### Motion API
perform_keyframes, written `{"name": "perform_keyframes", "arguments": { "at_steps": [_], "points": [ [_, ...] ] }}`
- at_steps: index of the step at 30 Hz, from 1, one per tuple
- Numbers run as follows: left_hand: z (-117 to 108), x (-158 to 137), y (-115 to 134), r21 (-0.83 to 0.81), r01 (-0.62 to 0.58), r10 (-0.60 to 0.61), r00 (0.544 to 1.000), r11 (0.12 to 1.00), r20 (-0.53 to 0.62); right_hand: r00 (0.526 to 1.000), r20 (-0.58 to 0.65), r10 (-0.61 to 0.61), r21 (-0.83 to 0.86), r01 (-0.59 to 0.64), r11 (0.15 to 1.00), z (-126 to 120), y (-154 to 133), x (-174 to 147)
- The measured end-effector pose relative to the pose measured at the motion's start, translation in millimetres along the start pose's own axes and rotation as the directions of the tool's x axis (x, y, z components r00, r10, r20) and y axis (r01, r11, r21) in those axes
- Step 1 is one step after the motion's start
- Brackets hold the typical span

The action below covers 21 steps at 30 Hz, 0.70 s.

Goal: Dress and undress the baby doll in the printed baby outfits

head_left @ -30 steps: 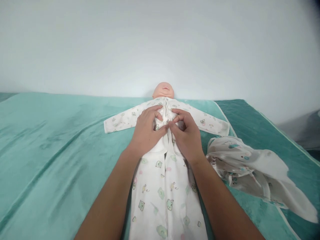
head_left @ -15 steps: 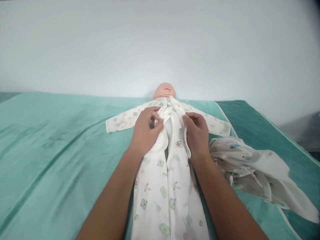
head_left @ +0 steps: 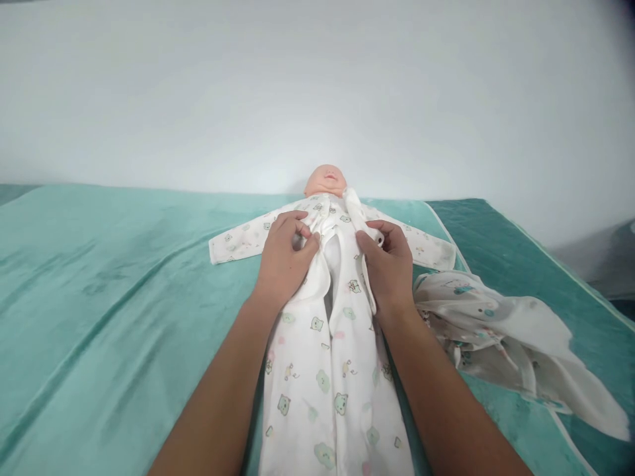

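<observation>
A baby doll (head_left: 325,181) lies on its back, dressed in a white baby romper (head_left: 325,380) printed with small green animals. The romper's front is parted over the belly, and its sleeves stretch out to both sides. My left hand (head_left: 286,254) pinches the left front edge between thumb and fingers. On the other side my right hand (head_left: 389,264) grips the right front edge, where a small dark snap shows by the fingertips. The legs of the romper run toward me between my forearms.
Right of my right forearm lies a crumpled white printed garment (head_left: 501,337). Under everything spreads a light green blanket (head_left: 124,317), with a darker green part (head_left: 501,244) at the right. A pale wall (head_left: 317,86) rises behind the doll's head.
My right hand has folded the right front edge outward a little, so the snap now shows. My left hand has shifted slightly left, still pinching the cloth.
</observation>
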<state>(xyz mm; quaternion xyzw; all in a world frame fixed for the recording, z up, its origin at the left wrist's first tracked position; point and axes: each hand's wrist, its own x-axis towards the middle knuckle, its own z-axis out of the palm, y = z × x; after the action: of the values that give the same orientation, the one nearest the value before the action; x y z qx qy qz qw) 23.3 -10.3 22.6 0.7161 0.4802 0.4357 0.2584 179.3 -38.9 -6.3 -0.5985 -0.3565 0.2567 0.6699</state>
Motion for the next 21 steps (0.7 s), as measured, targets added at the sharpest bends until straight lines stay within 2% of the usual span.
{"name": "perform_keyframes", "arguments": {
  "at_steps": [9, 16, 21],
  "points": [
    [2, 0, -2, -0.059, 0.012, -0.016, 0.998, 0.998, -0.060, 0.998, -0.013, 0.053, 0.043, -0.053, 0.998, -1, 2, 1],
    [1, -1, -1, -0.020, 0.004, -0.005, 0.996, 1.000, -0.090, 0.991, -0.054, 0.122, 0.016, -0.121, 0.993, -5, 8, 7],
    [0, 0, -5, -0.054, -0.054, 0.049, 0.995, 0.997, -0.083, 0.995, -0.052, 0.088, -0.009, -0.088, 0.996, -9, 18, 13]
  ]
}}
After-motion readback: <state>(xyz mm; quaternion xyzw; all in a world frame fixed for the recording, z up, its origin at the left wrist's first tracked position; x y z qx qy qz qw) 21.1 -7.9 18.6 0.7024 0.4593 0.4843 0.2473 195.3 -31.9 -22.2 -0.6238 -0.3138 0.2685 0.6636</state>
